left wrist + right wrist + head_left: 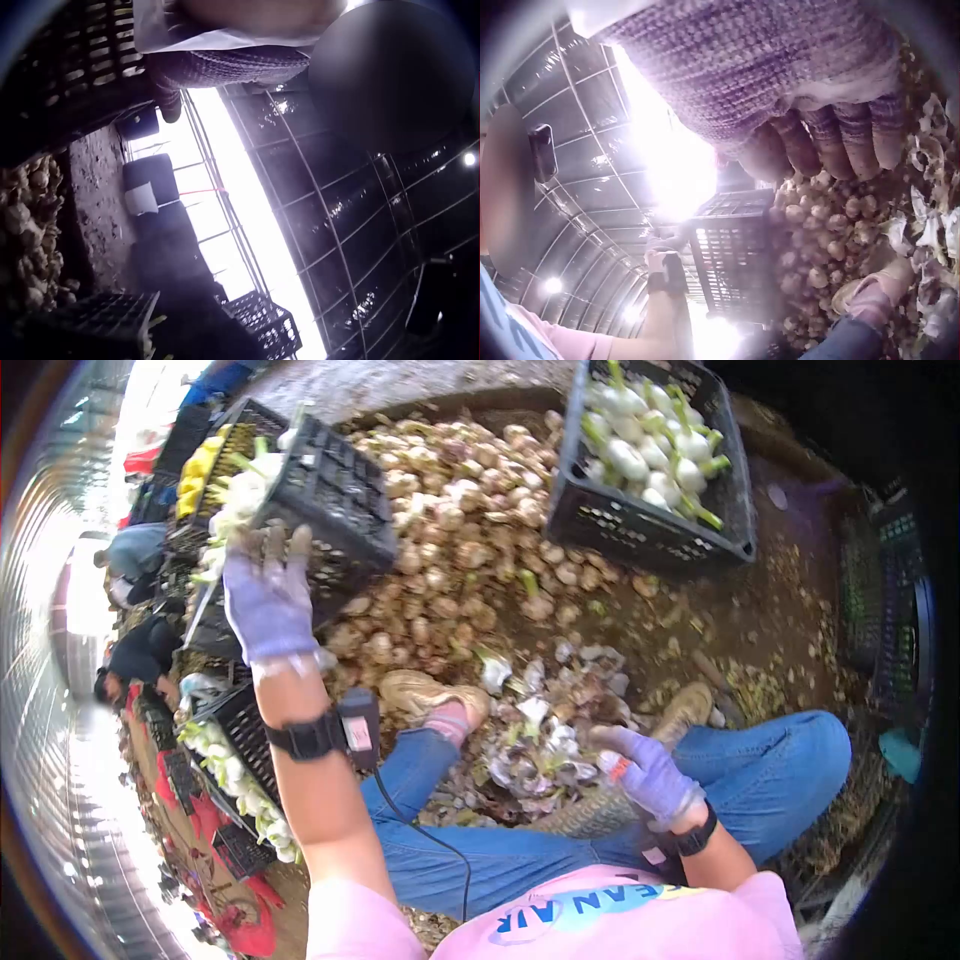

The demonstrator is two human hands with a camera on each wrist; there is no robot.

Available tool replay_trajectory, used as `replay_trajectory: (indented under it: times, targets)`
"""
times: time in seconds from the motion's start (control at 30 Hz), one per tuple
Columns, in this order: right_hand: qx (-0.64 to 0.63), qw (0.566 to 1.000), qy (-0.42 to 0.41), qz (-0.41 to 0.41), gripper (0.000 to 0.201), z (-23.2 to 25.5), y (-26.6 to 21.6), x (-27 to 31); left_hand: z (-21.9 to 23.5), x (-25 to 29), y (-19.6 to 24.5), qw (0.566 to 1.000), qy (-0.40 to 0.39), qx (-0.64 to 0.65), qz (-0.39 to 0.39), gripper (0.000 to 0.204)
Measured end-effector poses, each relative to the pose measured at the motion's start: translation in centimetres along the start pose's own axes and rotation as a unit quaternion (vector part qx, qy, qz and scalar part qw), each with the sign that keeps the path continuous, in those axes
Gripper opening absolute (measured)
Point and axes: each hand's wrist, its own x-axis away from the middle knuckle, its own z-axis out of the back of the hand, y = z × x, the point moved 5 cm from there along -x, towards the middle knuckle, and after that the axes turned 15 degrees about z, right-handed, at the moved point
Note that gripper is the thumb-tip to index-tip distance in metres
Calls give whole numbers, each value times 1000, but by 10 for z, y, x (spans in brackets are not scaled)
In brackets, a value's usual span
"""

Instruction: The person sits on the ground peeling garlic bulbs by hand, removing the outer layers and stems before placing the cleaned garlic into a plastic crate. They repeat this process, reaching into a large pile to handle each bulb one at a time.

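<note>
My left hand (268, 595), in a purple knit glove, reaches out to a black plastic crate (335, 485) that stands tilted at the left. Its fingers lie nearly straight along the crate's side, right by the white garlic bulbs (250, 485) with green stems at its top. In the right wrist view the same crate (731, 255) stands beside that hand. My right hand (650, 772), gloved alike, hovers over a heap of garlic peels (545, 745) between the legs. Its fingers (859, 142) hang loosely bent, with nothing seen in them.
A large pile of unpeeled garlic (460, 510) covers the ground ahead. Another black crate (640, 525) of white bulbs stands at the back right. More crated garlic (235, 780) is at the left, with people (145, 650) beyond. Dark crates (890, 600) stand at the far right.
</note>
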Motion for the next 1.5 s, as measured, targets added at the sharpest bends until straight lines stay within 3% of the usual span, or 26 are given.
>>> replay_trajectory:
  times: [0.07, 0.1, 0.13, 0.17, 0.2, 0.27, 0.3, 0.37, 0.43, 0.47, 0.53, 0.57, 0.63, 0.67, 0.77, 0.83, 0.87, 0.9, 1.07, 1.1, 1.17, 1.2, 1.27, 1.3, 1.37, 1.5]
  targets:
    - [5, 1000, 3, -8, 33, 3, -1, -8, -34, 37, -55, 996, 30, -71, 46, 35]
    - [4, 1000, 8, -19, 33, 5, -1, -12, -41, 38, -92, 981, -48, -157, 99, 27]
    - [-27, 999, 14, -36, 32, 6, 1, -16, -47, 50, -131, 963, -11, -223, 150, 30]
    - [-58, 997, 20, -52, 31, 8, 4, -19, -48, 61, -170, 930, -22, -267, 254, 32]
    - [-118, 985, 23, -127, 30, 7, 14, -17, -44, 63, -212, 908, -82, -289, 292, 34]
    - [-111, 985, 27, -132, 31, 13, 14, -25, -31, 63, -298, 839, -82, -399, 361, 32]
    - [-102, 986, 27, -130, 33, 16, 15, -29, -14, 56, -350, 846, -139, -431, 281, 36]
    - [-89, 988, 36, -122, 33, 20, 22, -31, -14, 59, -408, 779, -191, -557, 215, 44]
    - [-74, 990, 45, -113, 33, 23, 27, -33, -39, 72, -423, 672, -183, -698, 167, 52]
    - [-79, 989, 46, -119, 34, 24, 30, -33, -48, 71, -430, 671, -187, -696, 173, 52]
    - [-140, 975, 59, -162, 35, 24, 35, -31, -54, 70, -446, 591, -187, -748, 235, 56]
    - [-140, 974, 60, -164, 35, 24, 33, -32, -54, 73, -445, 590, -189, -748, 237, 56]
    - [-169, 967, 94, -165, 33, 27, 29, -32, -54, 70, -427, 663, -148, -696, 234, 55]
    - [-197, 956, 120, -183, 29, 26, 33, -28, -52, 73, -416, 663, -147, -697, 230, 55]
    - [-198, 947, 183, -177, 28, 26, 27, -25, -55, 110, -353, 775, -178, -485, 364, 56]
    - [-219, 937, 215, -169, 28, 25, 20, -22, -52, 139, -313, 830, -210, -336, 392, 60]
    - [-192, 952, 210, -112, 29, 24, 20, -22, -54, 155, -289, 823, -223, -314, 418, 66]
    - [-164, 964, 203, -54, 30, 23, 18, -20, -64, 174, -261, 845, -226, -238, 422, 68]
    - [-280, 939, 197, -27, 33, 2, -10, -5, -64, 234, -190, 851, -226, -166, 445, 75]
    - [-313, 931, 185, -22, 34, -3, -13, -2, -64, 241, -181, 858, -239, -195, 412, 72]
    - [-374, 913, 159, -19, 32, -11, -27, 1, -48, 249, -176, 888, -269, -299, 224, 67]
    - [-382, 908, 172, 3, 31, -16, -23, 3, -49, 252, -170, 890, -269, -298, 217, 67]
    - [-387, 903, 183, 29, 30, -19, -27, 7, -64, 262, -141, 838, -298, -455, -47, 64]
    - [-379, 907, 184, 13, 29, -21, -33, 7, -63, 265, -139, 839, -298, -453, -51, 64]
    - [-370, 911, 183, 0, 27, -23, -37, 9, -62, 274, -130, 812, -289, -489, -137, 62]
    - [-344, 923, 172, -2, 23, -22, -42, 12, -61, 281, -126, 804, -291, -496, -153, 61]
